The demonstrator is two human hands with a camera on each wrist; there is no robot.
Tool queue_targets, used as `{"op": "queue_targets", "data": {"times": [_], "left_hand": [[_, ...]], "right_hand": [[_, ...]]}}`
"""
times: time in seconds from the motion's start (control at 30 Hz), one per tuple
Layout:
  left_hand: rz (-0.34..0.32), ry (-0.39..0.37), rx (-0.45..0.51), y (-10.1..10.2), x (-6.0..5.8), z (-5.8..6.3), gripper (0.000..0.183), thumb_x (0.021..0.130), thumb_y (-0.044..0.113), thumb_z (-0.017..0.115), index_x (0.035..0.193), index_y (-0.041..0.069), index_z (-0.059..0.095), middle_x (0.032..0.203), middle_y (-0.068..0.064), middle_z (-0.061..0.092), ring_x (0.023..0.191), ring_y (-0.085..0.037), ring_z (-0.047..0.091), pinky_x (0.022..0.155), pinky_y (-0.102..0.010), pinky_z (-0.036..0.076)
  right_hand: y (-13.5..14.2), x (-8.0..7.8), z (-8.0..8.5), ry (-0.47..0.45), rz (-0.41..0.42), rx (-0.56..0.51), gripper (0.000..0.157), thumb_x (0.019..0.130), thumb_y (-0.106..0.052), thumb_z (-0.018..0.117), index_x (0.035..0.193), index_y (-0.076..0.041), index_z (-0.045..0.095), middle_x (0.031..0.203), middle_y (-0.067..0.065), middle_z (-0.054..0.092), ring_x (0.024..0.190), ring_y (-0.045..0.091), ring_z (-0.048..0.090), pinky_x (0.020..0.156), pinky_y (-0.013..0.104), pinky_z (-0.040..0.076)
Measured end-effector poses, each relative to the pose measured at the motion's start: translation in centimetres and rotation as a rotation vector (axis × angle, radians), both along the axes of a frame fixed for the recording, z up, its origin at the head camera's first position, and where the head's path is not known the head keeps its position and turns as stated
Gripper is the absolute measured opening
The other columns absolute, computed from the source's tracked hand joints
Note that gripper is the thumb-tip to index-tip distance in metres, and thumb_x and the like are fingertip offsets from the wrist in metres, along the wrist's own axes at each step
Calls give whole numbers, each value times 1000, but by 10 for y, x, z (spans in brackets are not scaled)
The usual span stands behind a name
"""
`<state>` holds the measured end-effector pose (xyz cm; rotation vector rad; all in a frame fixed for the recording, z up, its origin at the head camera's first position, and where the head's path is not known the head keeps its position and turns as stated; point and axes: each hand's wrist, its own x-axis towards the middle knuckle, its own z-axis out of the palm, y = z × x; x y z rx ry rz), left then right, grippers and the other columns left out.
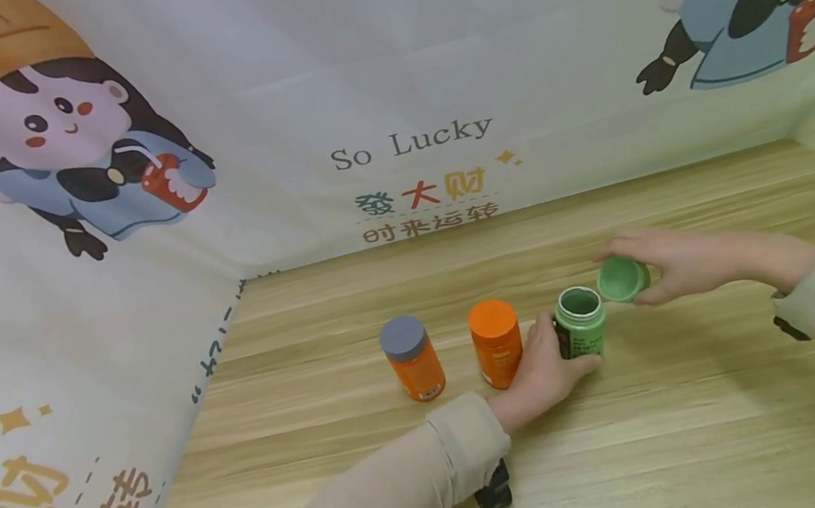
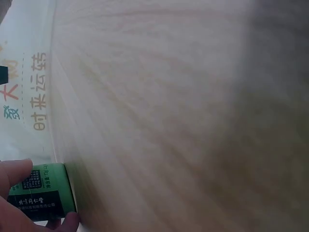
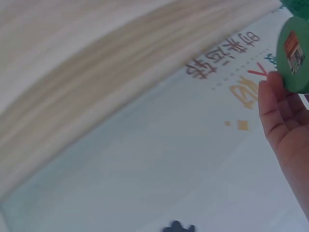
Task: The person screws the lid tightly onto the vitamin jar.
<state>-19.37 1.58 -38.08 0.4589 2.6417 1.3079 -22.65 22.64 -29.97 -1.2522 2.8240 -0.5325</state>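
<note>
A green bottle [image 1: 583, 326] stands upright on the wooden tabletop, its mouth uncovered. My left hand [image 1: 546, 362] grips it low on the body, thumb on the near side; the left wrist view shows the bottle's dark label [image 2: 36, 204] between the fingers. Just right of the bottle's mouth, my right hand [image 1: 680, 261] holds the green cap [image 1: 622, 278] between thumb and fingers, its hollow inside facing the head camera. The cap's flat top with a small sticker [image 3: 293, 53] shows in the right wrist view.
An orange bottle with an orange lid [image 1: 497, 344] stands right beside my left hand. Left of it is an orange bottle with a grey lid [image 1: 412, 358]. A white printed cloth [image 1: 273, 135] rises behind the wood-grain tabletop [image 1: 296, 334] and along its left side.
</note>
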Motion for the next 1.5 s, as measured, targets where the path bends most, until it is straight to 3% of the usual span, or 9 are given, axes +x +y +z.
{"op": "queue_targets", "data": {"times": [0.27, 0.37, 0.47, 0.6, 0.7, 0.83, 1.23, 1.5], "left_hand": [[-21, 12, -1, -2, -3, 3, 49, 75, 15, 76, 112, 7, 45, 96, 0, 52, 88, -10, 49, 80, -20, 41], [-29, 6, 1, -3, -4, 3, 49, 75, 15, 76, 112, 7, 45, 97, 0, 53, 88, -10, 50, 80, -20, 41], [-33, -9, 4, -3, -4, 4, 48, 76, 15, 75, 113, 7, 45, 97, 0, 52, 88, -9, 49, 79, -20, 41], [-35, -22, 2, -3, -4, 5, 47, 76, 15, 75, 112, 8, 45, 95, 1, 50, 86, -9, 47, 77, -20, 41], [-39, -24, 0, -3, -4, 4, 47, 77, 16, 74, 112, 8, 45, 97, 2, 51, 88, -9, 48, 78, -20, 41], [-47, -18, 1, -4, -4, 3, 48, 78, 17, 74, 115, 9, 44, 102, 1, 52, 92, -9, 49, 82, -21, 41], [-73, -11, 16, -7, -4, 2, 50, 79, 17, 72, 118, 9, 42, 111, -2, 52, 99, -11, 50, 87, -23, 42], [-76, -1, 12, -6, -4, 2, 49, 79, 17, 72, 117, 9, 41, 107, -1, 51, 95, -10, 49, 84, -21, 41]], "right_hand": [[-11, 6, 15, 130, 57, 60, 62, 69, -8, 77, 124, -1, 48, 117, 8, 53, 105, 25, 50, 85, 44, 44], [-17, 8, 19, 83, 74, 51, 59, 71, -8, 74, 124, 0, 48, 117, 8, 53, 106, 24, 51, 87, 44, 44], [-23, 8, 22, -31, 82, 21, 52, 75, -6, 71, 121, 0, 48, 117, 7, 54, 105, 22, 54, 86, 43, 46], [-27, 6, 22, -108, 124, -13, 42, 77, -2, 68, 115, -5, 49, 111, 2, 55, 96, 17, 57, 79, 37, 49], [-29, 3, 21, -62, 180, -3, 39, 77, -2, 68, 112, -9, 52, 109, -1, 55, 93, 12, 54, 76, 33, 49], [-31, 1, 22, -13, 221, 47, 40, 77, -3, 68, 115, -11, 57, 117, 4, 54, 100, 17, 52, 80, 37, 48], [-42, 2, 26, -54, 206, 127, 41, 79, -6, 68, 119, -6, 58, 123, 9, 53, 108, 23, 52, 88, 40, 46], [-46, 1, 26, -72, 229, 123, 40, 78, -4, 69, 117, -3, 58, 121, 11, 54, 105, 23, 53, 86, 38, 47]]}}
